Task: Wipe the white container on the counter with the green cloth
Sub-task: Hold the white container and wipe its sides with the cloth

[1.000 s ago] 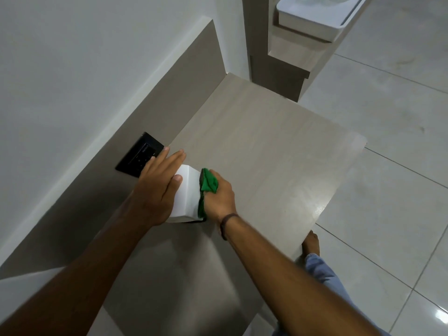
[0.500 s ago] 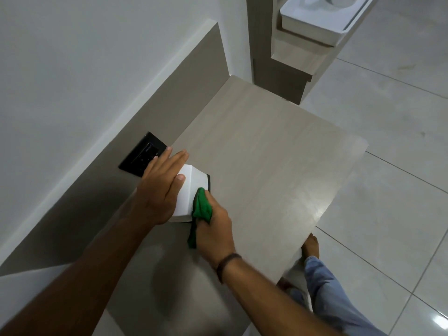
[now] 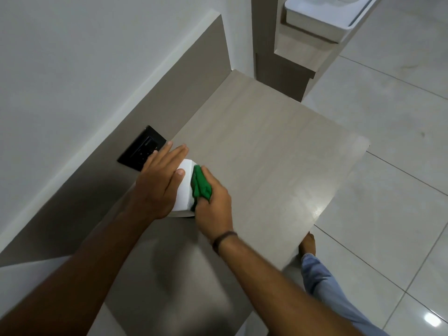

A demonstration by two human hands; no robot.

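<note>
A small white container (image 3: 184,192) stands on the pale wood-grain counter (image 3: 266,166), close to the back wall. My left hand (image 3: 160,183) lies over its top and left side, fingers spread and resting on it, holding it steady. My right hand (image 3: 213,202) presses a bunched green cloth (image 3: 200,184) against the container's right side. Most of the container is hidden by the two hands.
A black wall socket (image 3: 141,151) sits on the grey backsplash just behind my left hand. The counter's right edge (image 3: 339,197) drops to a tiled floor, where my bare foot (image 3: 307,243) and jeans leg show. A white basin (image 3: 322,14) sits top right.
My right hand moved the green cloth back up along the container's right side, after sliding down toward its near corner half a second ago. The left hand stayed on top.
</note>
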